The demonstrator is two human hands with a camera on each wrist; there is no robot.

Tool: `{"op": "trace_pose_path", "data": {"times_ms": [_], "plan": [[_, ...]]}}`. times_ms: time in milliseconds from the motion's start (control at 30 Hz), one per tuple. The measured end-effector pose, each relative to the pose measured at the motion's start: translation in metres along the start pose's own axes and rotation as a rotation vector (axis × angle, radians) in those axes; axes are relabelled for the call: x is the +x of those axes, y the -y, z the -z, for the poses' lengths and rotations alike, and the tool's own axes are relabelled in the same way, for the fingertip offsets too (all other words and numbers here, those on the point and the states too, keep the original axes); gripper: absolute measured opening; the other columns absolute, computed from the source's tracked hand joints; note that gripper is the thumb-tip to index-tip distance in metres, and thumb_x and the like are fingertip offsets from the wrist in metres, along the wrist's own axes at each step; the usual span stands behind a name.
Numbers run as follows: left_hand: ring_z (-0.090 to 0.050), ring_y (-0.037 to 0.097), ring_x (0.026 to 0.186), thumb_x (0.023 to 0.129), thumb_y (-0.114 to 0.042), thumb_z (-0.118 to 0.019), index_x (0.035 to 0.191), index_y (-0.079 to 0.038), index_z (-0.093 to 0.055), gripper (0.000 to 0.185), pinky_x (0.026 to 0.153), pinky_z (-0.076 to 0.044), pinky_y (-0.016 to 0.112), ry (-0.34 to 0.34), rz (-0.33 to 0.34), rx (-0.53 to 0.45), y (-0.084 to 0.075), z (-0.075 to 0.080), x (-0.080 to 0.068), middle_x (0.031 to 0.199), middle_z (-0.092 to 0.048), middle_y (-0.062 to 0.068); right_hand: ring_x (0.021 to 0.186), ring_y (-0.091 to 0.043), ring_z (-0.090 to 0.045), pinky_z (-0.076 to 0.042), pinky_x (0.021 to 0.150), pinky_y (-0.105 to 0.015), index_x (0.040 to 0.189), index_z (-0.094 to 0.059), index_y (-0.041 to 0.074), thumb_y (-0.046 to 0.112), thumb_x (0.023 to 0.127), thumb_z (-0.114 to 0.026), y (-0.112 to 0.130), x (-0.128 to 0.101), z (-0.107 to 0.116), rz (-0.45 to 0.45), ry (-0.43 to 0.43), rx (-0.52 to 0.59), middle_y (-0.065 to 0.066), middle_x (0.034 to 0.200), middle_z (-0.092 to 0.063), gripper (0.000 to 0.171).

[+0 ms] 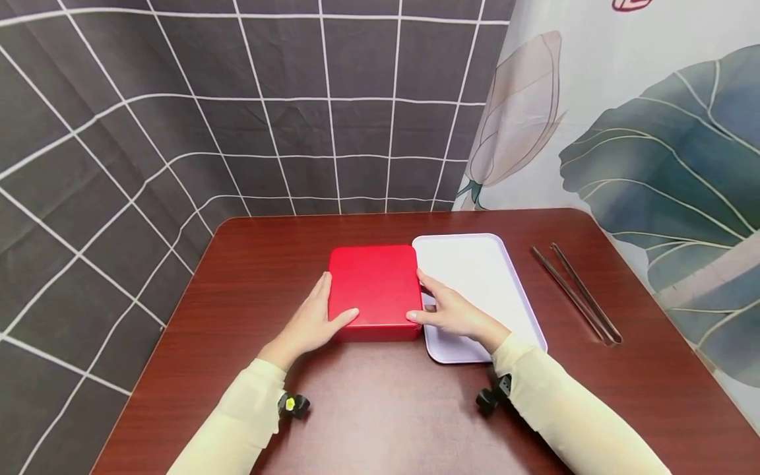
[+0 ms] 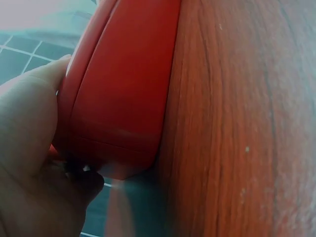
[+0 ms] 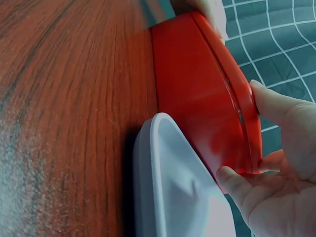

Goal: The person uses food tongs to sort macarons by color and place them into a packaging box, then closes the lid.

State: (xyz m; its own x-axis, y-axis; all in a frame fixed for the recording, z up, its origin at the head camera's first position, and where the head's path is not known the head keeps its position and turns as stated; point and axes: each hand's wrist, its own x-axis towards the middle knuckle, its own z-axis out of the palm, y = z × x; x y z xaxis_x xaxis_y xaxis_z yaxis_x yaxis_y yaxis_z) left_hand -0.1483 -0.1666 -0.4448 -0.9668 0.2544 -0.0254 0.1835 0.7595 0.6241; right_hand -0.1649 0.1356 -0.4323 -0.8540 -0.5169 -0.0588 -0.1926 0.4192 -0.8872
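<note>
A square red box (image 1: 375,284) with a fitted lid sits on the table, its front wall facing me. My left hand (image 1: 309,323) grips its left side, thumb over the front of the lid and fingers along the side wall. On the other side my right hand (image 1: 454,310) holds the lid's right edge, with the thumb on top and fingers against the side. In the right wrist view a seam runs under the lid (image 3: 237,94), with small gaps showing along it. The box's inside is hidden.
A pale lavender tray (image 1: 475,264) lies right against the box's right side, under my right hand. Metal tongs (image 1: 578,297) lie farther right on the brown wooden table (image 1: 267,244). Behind hang a dark gridded cloth (image 1: 285,119) and a flower-printed curtain (image 1: 647,165).
</note>
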Motion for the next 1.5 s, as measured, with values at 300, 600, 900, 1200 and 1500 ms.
{"op": "trace_pose_path", "data": {"times_ms": [300, 600, 900, 1200, 1500], "plan": [[-0.022, 0.028, 0.143, 0.081, -0.063, -0.062, 0.154, -0.007, -0.011, 0.106, 0.107, -0.035, 0.051, 0.006, 0.018, 0.001, 0.002, -0.002, 0.000, 0.158, -0.018, 0.010, 0.139, -0.025, -0.033, -0.035, 0.108, -0.044, 0.153, -0.013, 0.002, 0.035, 0.086, -0.072, 0.004, -0.001, 0.003, 0.083, 0.039, -0.215, -0.011, 0.155, -0.027, 0.095], [-0.027, 0.031, 0.140, 0.080, -0.063, -0.064, 0.154, -0.006, -0.013, 0.107, 0.105, -0.037, 0.053, 0.000, 0.011, 0.018, 0.002, 0.006, 0.002, 0.156, -0.022, 0.012, 0.144, -0.026, -0.019, -0.022, 0.115, -0.043, 0.152, -0.010, -0.002, 0.044, 0.088, -0.067, 0.013, 0.002, 0.004, 0.008, 0.081, -0.319, -0.014, 0.159, -0.014, 0.097], [-0.026, 0.032, 0.140, 0.079, -0.062, -0.065, 0.154, -0.005, -0.012, 0.107, 0.104, -0.038, 0.054, 0.005, 0.010, 0.009, 0.009, 0.014, 0.006, 0.156, -0.021, 0.013, 0.145, -0.023, -0.015, -0.020, 0.116, -0.041, 0.153, -0.005, 0.003, 0.047, 0.089, -0.064, 0.018, 0.017, 0.002, -0.064, 0.116, -0.315, -0.010, 0.160, -0.008, 0.098], [-0.024, 0.035, 0.141, 0.078, -0.063, -0.066, 0.154, -0.006, -0.009, 0.111, 0.101, -0.039, 0.057, 0.011, 0.045, -0.015, 0.024, 0.025, 0.004, 0.157, -0.019, 0.014, 0.146, -0.019, -0.013, -0.018, 0.116, -0.036, 0.154, -0.001, 0.007, 0.047, 0.089, -0.063, 0.022, 0.036, -0.007, -0.086, 0.145, -0.303, -0.007, 0.161, -0.005, 0.098], [-0.022, 0.035, 0.141, 0.077, -0.063, -0.067, 0.155, -0.009, -0.006, 0.113, 0.101, -0.038, 0.059, 0.018, 0.069, -0.044, 0.034, 0.030, 0.007, 0.157, -0.017, 0.013, 0.146, -0.017, -0.012, -0.018, 0.116, -0.038, 0.154, 0.000, 0.011, 0.047, 0.088, -0.064, 0.022, 0.044, -0.014, -0.121, 0.128, -0.230, -0.003, 0.161, -0.004, 0.099]]}}
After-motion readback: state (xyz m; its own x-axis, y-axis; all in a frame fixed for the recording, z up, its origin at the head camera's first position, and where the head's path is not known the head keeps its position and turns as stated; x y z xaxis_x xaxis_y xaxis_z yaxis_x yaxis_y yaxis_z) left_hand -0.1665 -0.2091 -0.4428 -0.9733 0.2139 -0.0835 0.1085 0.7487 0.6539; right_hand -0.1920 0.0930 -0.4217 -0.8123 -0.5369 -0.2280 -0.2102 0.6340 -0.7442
